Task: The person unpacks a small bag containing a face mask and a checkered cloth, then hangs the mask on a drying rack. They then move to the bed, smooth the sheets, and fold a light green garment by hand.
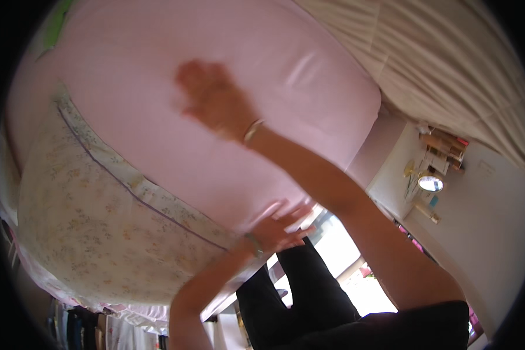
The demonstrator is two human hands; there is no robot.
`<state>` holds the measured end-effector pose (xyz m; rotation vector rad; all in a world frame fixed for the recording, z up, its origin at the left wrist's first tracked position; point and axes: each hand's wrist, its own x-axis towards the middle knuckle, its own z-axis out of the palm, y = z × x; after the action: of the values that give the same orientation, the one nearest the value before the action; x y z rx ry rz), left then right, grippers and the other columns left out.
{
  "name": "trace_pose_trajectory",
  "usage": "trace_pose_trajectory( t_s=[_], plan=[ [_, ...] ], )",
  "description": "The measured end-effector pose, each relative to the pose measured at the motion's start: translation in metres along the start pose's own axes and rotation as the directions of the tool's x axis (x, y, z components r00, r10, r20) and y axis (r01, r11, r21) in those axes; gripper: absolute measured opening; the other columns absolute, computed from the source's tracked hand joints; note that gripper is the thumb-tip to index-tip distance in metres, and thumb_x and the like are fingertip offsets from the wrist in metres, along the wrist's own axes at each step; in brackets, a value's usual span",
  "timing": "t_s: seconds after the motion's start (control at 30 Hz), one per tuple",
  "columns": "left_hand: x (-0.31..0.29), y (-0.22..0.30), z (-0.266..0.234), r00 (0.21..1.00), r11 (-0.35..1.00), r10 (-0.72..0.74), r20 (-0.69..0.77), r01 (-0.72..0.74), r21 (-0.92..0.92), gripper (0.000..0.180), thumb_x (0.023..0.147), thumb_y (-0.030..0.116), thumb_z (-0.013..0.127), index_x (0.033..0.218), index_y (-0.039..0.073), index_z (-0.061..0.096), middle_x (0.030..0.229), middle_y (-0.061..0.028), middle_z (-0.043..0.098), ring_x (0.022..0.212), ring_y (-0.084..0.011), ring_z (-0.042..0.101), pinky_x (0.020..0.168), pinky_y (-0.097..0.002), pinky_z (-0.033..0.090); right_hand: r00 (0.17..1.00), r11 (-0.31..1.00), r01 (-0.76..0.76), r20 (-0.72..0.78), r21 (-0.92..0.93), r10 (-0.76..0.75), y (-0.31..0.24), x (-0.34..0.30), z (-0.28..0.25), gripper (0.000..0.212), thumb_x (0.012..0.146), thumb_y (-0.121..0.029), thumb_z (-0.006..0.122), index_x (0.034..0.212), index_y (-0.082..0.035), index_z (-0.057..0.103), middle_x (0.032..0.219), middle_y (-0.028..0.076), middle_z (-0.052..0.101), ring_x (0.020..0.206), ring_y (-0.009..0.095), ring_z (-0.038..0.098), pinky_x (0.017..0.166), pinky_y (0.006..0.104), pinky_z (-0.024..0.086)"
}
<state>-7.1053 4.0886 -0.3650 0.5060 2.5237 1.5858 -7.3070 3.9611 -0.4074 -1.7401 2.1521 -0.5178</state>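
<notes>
A pale pink fitted sheet (128,111) covers a mattress, with a few small wrinkles near its right side. Above the sheet's middle is my right hand (216,102), with a band on its wrist. Motion smears its fingers, and I see nothing held in it; whether it touches the cloth is unclear. My left hand (280,230), also with a wristband, is at the mattress's near edge with its fingers spread apart and nothing in them. To its left lies a cream flowered bed cover (116,227) with purple piping, over the left part of the bed.
Beige curtain folds (443,64) hang along the upper right. A white surface (478,227) at the right bears a small round mirror (430,183) and several small items. Clothes (79,329) hang at the lower left. Something green (55,26) lies at the far left corner.
</notes>
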Motion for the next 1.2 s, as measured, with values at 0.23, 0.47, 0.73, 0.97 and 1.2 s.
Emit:
trace_pose_trajectory(
  t_s=[0.23, 0.47, 0.73, 0.97, 1.2],
  plan=[
    [0.030, -0.069, -0.037, 0.837, 0.773, -0.277, -0.473, 0.486, 0.408, 0.053, 0.086, 0.027, 0.058, 0.137, 0.020, 0.045, 0.150, -0.0064, 0.030, 0.139, -0.0278, 0.025, 0.110, -0.0547, 0.018, 0.786, 0.629, -0.618, -0.364, -0.472, 0.500, 0.139, -0.190, -0.071, 0.054, 0.098, -0.036, 0.035, 0.146, -0.014, 0.027, 0.151, 0.005, 0.029, 0.140, 0.020, 0.023, 0.114, 0.0416, 0.015],
    [-0.034, 0.061, 0.168, 0.993, 0.992, -0.095, 0.076, 0.088, 0.095, 0.051, 0.093, 0.050, 0.043, 0.138, 0.027, 0.043, 0.141, -0.0012, 0.044, 0.135, -0.0194, 0.034, 0.113, -0.0477, 0.016, 0.772, 0.717, -0.607, -0.466, -0.342, 0.432, 0.098, -0.215, -0.051, 0.058, 0.095, -0.039, 0.043, 0.145, -0.013, 0.028, 0.152, 0.009, 0.024, 0.142, 0.024, 0.016, 0.113, 0.0468, 0.011],
    [-0.018, 0.000, 0.041, 0.945, 0.793, -0.201, -0.259, 0.312, 0.523, 0.057, 0.090, 0.037, 0.054, 0.143, 0.025, 0.037, 0.151, -0.0045, 0.028, 0.140, -0.0236, 0.025, 0.111, -0.0555, 0.014, 0.981, 0.967, -0.190, -0.066, -0.168, 0.182, -0.015, -0.137, 0.005, 0.064, 0.093, -0.047, 0.043, 0.144, -0.011, 0.030, 0.152, 0.006, 0.024, 0.142, 0.023, 0.017, 0.115, 0.0471, 0.009],
    [-0.021, 0.049, 0.165, 0.914, 0.871, -0.384, 0.135, 0.309, 0.383, 0.060, 0.089, 0.045, 0.052, 0.140, 0.016, 0.040, 0.149, -0.0058, 0.031, 0.139, -0.0199, 0.026, 0.112, -0.0544, 0.014, 0.788, 0.639, -0.615, -0.347, -0.462, 0.508, 0.083, -0.252, -0.033, 0.057, 0.095, -0.040, 0.043, 0.145, -0.015, 0.031, 0.152, 0.007, 0.026, 0.141, 0.023, 0.020, 0.112, 0.0469, 0.017],
    [-0.111, 0.145, 0.063, 0.788, 0.832, -0.458, -0.411, 0.543, 0.116, 0.047, 0.091, 0.036, 0.055, 0.133, 0.018, 0.050, 0.145, -0.0061, 0.037, 0.138, -0.0239, 0.029, 0.111, -0.0544, 0.015, 0.771, 0.882, -0.358, -0.436, 0.306, 0.464, -0.050, -0.179, -0.031, 0.038, 0.093, -0.012, 0.054, 0.130, -0.004, 0.047, 0.137, 0.015, 0.046, 0.123, 0.028, 0.047, 0.097, 0.0405, 0.043]
  ],
)
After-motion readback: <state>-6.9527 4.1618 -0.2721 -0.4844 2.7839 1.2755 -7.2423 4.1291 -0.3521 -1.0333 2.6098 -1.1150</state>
